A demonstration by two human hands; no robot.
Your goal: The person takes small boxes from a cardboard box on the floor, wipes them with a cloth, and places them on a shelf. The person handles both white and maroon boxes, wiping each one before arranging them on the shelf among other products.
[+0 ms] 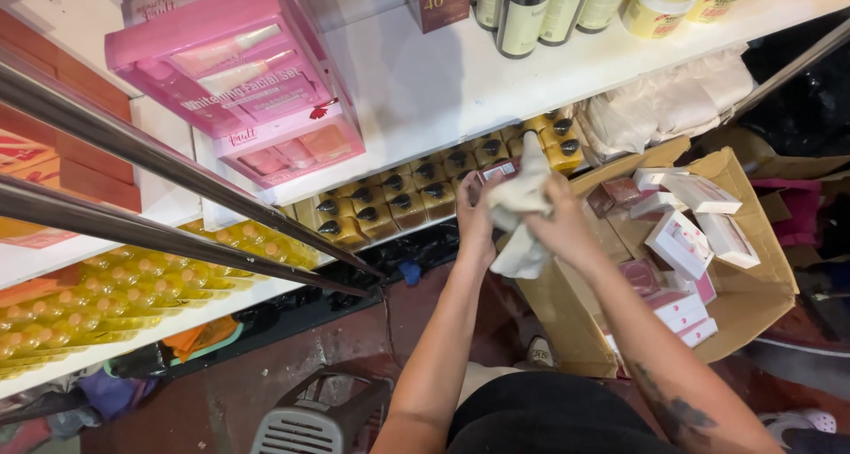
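Both hands' grip on cloth (pixel 522 208), carton (pixel 753 303) beside

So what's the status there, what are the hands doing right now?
Left hand grips a small dark red box. Right hand holds a white cloth against it. Open cardboard carton of similar boxes sits beside; nothing in the way.

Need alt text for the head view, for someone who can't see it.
Seen from above, the right hand rubs a white cloth over a small dark-red box held in the left hand, in front of white shelves of amber bottles. An open cardboard box of small cartons sits at right.
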